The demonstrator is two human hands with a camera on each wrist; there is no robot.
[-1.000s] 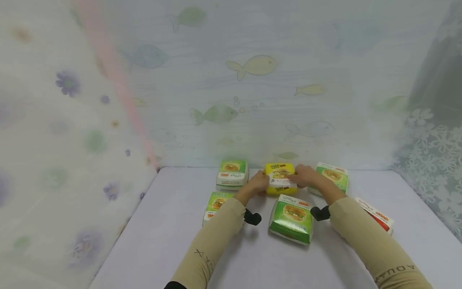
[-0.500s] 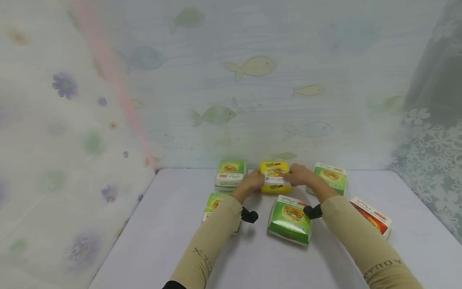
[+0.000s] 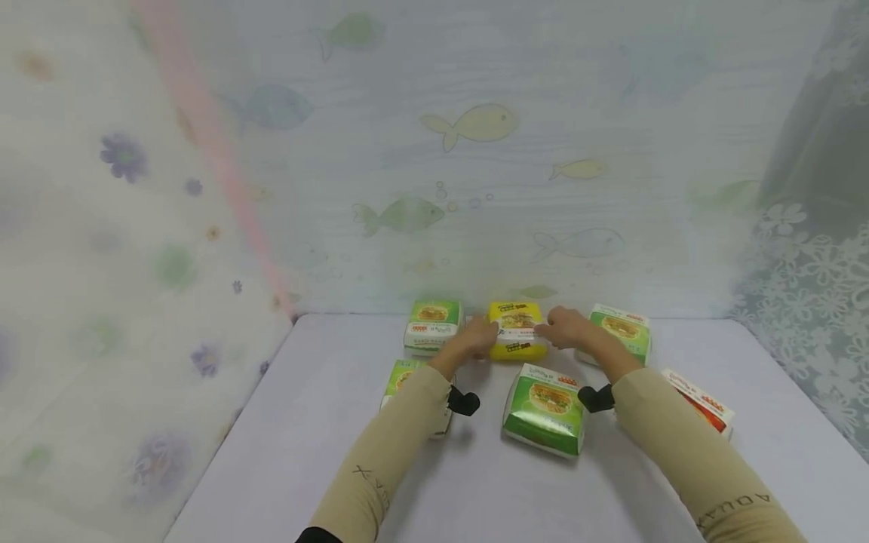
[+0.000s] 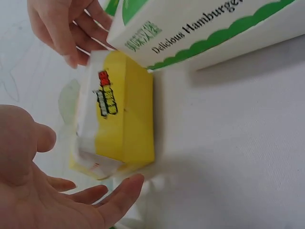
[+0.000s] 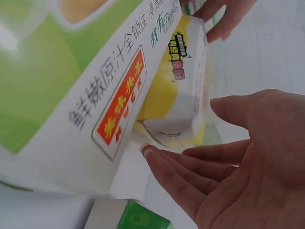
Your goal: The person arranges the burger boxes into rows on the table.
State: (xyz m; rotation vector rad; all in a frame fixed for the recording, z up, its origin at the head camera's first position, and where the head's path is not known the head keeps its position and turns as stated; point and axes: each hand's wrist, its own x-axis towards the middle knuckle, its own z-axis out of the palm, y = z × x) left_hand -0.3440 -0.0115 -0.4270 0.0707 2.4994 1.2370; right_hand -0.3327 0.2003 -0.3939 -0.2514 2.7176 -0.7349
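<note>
A yellow and white hamburger box (image 3: 518, 348) sits at the back middle of the table between my two hands. My left hand (image 3: 478, 337) is at its left side and my right hand (image 3: 566, 329) at its right. In the left wrist view, the left hand's (image 4: 57, 186) fingers are loosely spread beside the yellow box (image 4: 136, 114), thumb apart from it. The right wrist view has the right hand (image 5: 238, 162) similarly relaxed, with a gap between thumb and box. Nearest in front stands a green and white hamburger box (image 3: 546, 415).
Green boxes stand at back left (image 3: 434, 324) and back right (image 3: 621, 332). Another green box (image 3: 400, 377) is partly behind my left sleeve. A red and white box (image 3: 709, 407) is partly covered by my right sleeve. A fish-patterned curtain (image 3: 434, 173) hangs behind the table (image 3: 326, 422).
The yellow box has shifted slightly left, together with both hands, mostly in the first half second. The other boxes have kept their places.
</note>
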